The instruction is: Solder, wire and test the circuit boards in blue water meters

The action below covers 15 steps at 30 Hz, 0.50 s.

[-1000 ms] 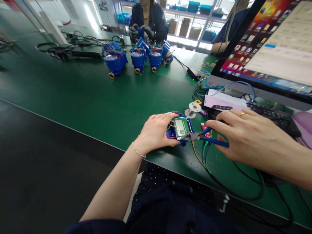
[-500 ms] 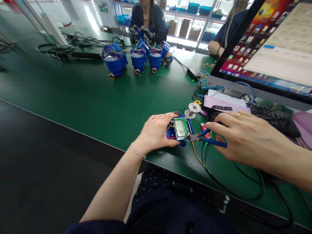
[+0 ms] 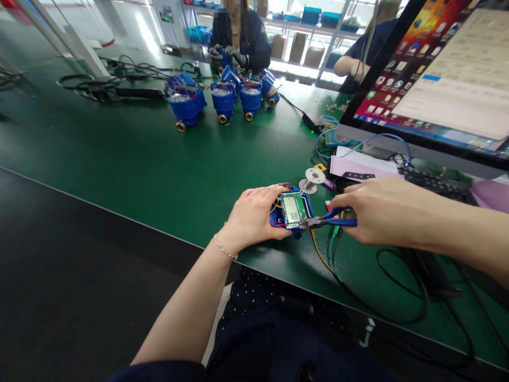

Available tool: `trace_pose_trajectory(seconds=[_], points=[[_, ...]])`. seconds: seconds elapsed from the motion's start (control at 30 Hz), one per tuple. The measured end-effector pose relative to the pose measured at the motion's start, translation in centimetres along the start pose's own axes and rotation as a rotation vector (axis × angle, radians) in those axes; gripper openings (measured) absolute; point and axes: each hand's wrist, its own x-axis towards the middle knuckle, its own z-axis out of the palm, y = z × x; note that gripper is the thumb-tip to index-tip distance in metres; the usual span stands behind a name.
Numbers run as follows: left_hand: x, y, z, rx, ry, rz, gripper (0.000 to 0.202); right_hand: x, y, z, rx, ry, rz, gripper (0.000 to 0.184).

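Note:
My left hand (image 3: 258,213) grips the left side of a blue meter (image 3: 275,216), whose green circuit board (image 3: 303,204) and lit display (image 3: 291,208) face up. Around blue-handled pliers (image 3: 336,218) my right hand (image 3: 377,209) is closed. The jaws of the pliers reach the board's lower right corner; what lies between them is too small to tell. Coloured leads (image 3: 333,241) run from that corner down across the table. A spool of solder wire (image 3: 312,180) stands just behind the meter.
Several blue meters (image 3: 222,101) with brass fittings stand farther back on the green table (image 3: 139,175). A monitor (image 3: 433,90) and keyboard (image 3: 433,183) are at the right. Across the table, a person's gloved hands (image 3: 234,55) hold a blue part. Black cables (image 3: 95,87) lie at the far left.
My right hand has turned and drawn its fingers in, and the pliers' handles have come closer together. My left hand and the meter stay almost in place.

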Motion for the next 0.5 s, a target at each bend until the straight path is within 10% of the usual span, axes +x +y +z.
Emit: trace_pose_trajectory(seconds=[0.2, 0.5], points=[[0.1, -0.1, -0.1, -0.001, -0.001, -0.004, 0.079, 0.6, 0.3, -0.7, 0.032, -0.068, 0.007, 0.015], [1.1, -0.6, -0.5, -0.015, -0.052, -0.039, 0.081, -1.8, -0.5, 0.9, -0.139, 0.356, -0.066, 0.031]])
